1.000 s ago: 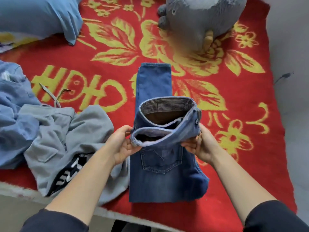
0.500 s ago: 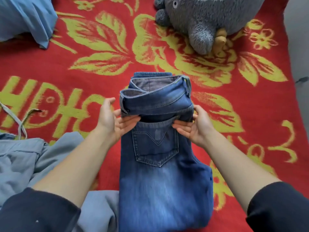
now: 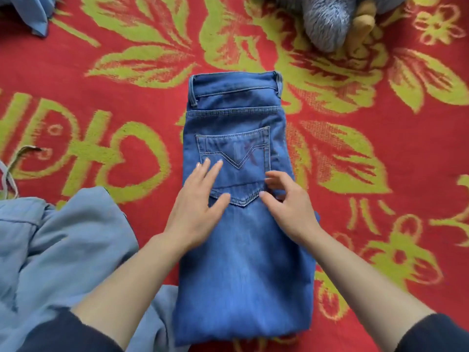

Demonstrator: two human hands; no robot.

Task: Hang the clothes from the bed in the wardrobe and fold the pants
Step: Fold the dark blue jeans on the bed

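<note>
I see the folded blue denim jeans (image 3: 243,262) lying flat on the red blanket with yellow-green flowers (image 3: 380,174), in the middle of my view. Their waistband (image 3: 233,85) is at the far end and a stitched back pocket (image 3: 236,163) faces up.

My left hand (image 3: 195,212) lies on the denim with its fingers straight and spread, the fingertips touching the pocket's left part; it grips nothing. My right hand (image 3: 291,207) rests at the pocket's right edge with its fingers loosely bent and the tips on the cloth. I see nothing pinched between them. Dark sleeves cover both forearms near the bottom of the view.

A crumpled light blue-grey garment (image 3: 63,250) lies just left of the jeans. Its near edge touches the jeans' lower left side and runs under my left forearm. A thin grey drawstring (image 3: 10,174) trails from it onto the blanket at the far left.

Beyond the waistband, well apart from it, the foot of a grey plush toy (image 3: 327,21) rests on the blanket with a tan piece beside it. The corner of a blue fabric item (image 3: 33,13) shows at the top left. Nothing lies on top of the jeans but my two hands.
</note>
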